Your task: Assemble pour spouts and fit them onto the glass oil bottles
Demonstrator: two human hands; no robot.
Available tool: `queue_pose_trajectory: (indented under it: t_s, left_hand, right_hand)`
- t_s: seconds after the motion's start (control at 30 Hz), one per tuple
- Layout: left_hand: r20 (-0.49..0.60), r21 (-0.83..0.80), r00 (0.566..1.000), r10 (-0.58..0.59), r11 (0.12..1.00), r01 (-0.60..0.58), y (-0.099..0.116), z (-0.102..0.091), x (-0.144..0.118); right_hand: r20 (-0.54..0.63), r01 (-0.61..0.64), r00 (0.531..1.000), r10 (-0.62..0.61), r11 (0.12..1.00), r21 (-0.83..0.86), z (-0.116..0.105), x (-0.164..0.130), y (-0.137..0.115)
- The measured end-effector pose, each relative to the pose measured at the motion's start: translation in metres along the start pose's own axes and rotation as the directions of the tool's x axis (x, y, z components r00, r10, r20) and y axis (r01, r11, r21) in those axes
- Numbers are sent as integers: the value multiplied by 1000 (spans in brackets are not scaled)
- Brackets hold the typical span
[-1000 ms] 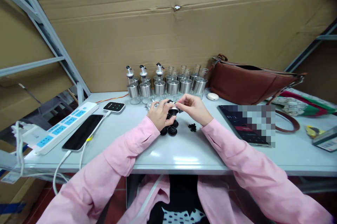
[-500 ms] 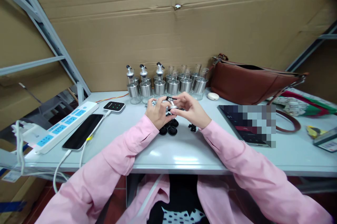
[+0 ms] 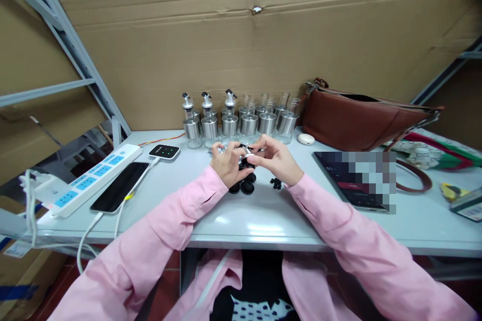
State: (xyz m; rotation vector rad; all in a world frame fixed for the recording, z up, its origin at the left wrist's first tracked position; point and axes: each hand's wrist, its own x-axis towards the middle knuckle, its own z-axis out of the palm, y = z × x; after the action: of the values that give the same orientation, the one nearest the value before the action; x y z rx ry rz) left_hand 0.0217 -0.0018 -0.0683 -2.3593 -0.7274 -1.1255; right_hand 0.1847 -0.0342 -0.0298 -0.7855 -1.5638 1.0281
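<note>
In the head view, both hands meet above the middle of the table [image 3: 241, 220], a little toward its far edge. The left hand [image 3: 226, 163] is closed around a small part, a pourer cap [image 3: 244, 152] of black and silver; the fingers wrap it from the left. The right hand [image 3: 276, 159] pinches the same cap from the right side with thumb and first fingers, so the two hands are together on one piece. The cap is held just above the table, not resting on it.

Under the hands, some black rubber stoppers [image 3: 246, 188] lie on the table, and a smaller black piece [image 3: 276, 183] lies just beside the right wrist. Near the far edge stands a row of glass bottles [image 3: 241, 122] with metal bands; three at the left already carry pourers, the others look open.

To do this step well, I think the left hand should keep the cap steady while the right hand turns or presses the small piece straight, not tilted. The loose stoppers are near, so the wrists should not sweep them away.
</note>
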Motion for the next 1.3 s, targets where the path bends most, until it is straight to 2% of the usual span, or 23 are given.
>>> queue_pose_trajectory:
  t_s: [0.23,0.43,0.7,0.87,1.1,1.2,1.3]
  left_hand:
    - [44,-2,998,-33,999,33,1,-1,0]
    - [-26,12,1000,-8,1000,9,2,-4,4]
    - [62,-29,998,-29,999,31,6,-7,5]
    - [129,-46,991,-47,998,53,7,-6,5]
    - [15,-115,998,-66,991,67,5,-12,9]
    - [34,-154,993,-117,981,121,7,-15,11]
    - [49,-160,985,-165,972,171,8,-16,11]
  right_hand:
    - [-5,22,1000,-22,1000,3,-1,1,2]
    - [-13,43,999,-42,998,34,-2,2,4]
    - [39,-63,998,59,992,113,-3,2,2]
    - [24,-81,997,79,992,98,-6,3,0]
    - [7,-69,998,69,996,61,-7,5,3]
    - [0,-76,997,76,997,35,-8,7,5]
    - [40,-103,994,103,994,17,-8,7,6]
